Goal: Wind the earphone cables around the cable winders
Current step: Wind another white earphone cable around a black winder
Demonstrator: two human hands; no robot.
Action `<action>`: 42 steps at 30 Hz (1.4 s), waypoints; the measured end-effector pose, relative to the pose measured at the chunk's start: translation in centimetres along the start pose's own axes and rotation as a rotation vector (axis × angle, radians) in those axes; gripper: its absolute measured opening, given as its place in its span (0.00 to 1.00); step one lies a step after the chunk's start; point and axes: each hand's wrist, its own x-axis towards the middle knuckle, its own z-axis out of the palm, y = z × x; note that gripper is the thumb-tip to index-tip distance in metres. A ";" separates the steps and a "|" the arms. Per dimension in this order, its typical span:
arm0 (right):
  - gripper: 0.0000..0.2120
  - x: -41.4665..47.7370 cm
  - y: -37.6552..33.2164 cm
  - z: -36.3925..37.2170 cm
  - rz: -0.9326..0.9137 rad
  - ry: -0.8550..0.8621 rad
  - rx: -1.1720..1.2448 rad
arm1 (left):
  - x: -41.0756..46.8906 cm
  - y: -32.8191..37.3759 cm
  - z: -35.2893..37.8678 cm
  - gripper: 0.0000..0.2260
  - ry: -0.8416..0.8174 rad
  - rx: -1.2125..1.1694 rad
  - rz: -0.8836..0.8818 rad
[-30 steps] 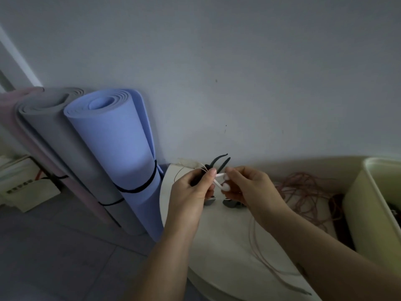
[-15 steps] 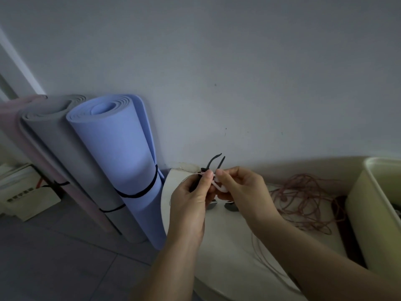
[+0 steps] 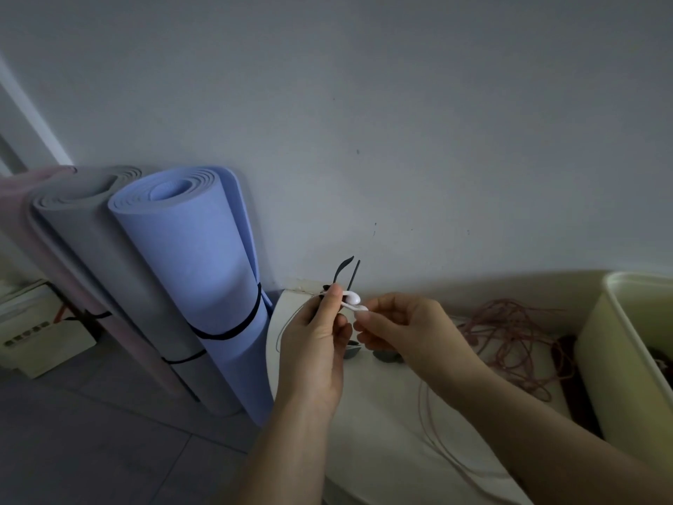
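Right of earbuds (image 3: 355, 301), bin (image 3: 615, 362) holds perhaps cables (image 3: 662, 360).

- earbuds (image 3: 354, 299): glossy white plastic
- winder (image 3: 342, 273): matt black, rubbery
- mats (image 3: 189, 271): matt foam
- worktop (image 3: 378, 424): smooth, cream
- bin (image 3: 626, 366): smooth plastic

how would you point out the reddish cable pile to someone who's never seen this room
Find the white table against the wall. At its back right, between the right hand and the cream bin, lies the reddish cable pile. It is the only loose tangle of thin pinkish-red loops; the earbuds are white.
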 end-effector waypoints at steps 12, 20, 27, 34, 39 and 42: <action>0.08 0.0 -0.4 0.5 0.204 -0.071 0.312 | 0.0 0.0 -0.1 0.19 -0.057 0.028 -0.007; 0.09 -0.2 -0.5 0.3 0.186 -0.152 0.297 | 0.1 0.3 -0.4 0.15 -0.125 0.074 0.018; 0.06 -0.1 -0.3 0.5 0.111 -0.085 0.254 | -0.5 0.4 0.0 0.17 -0.165 0.113 0.021; 0.04 0.2 -0.7 0.1 0.142 -0.080 0.412 | -0.1 -0.1 -0.5 0.11 -0.127 0.122 0.022; 0.02 0.5 -0.3 0.0 0.121 0.022 0.393 | -0.2 -0.3 -0.6 0.09 -0.126 0.139 0.017; 0.04 0.7 -0.3 -0.1 0.121 0.051 0.383 | -0.2 -0.5 -0.7 0.10 -0.147 0.138 0.009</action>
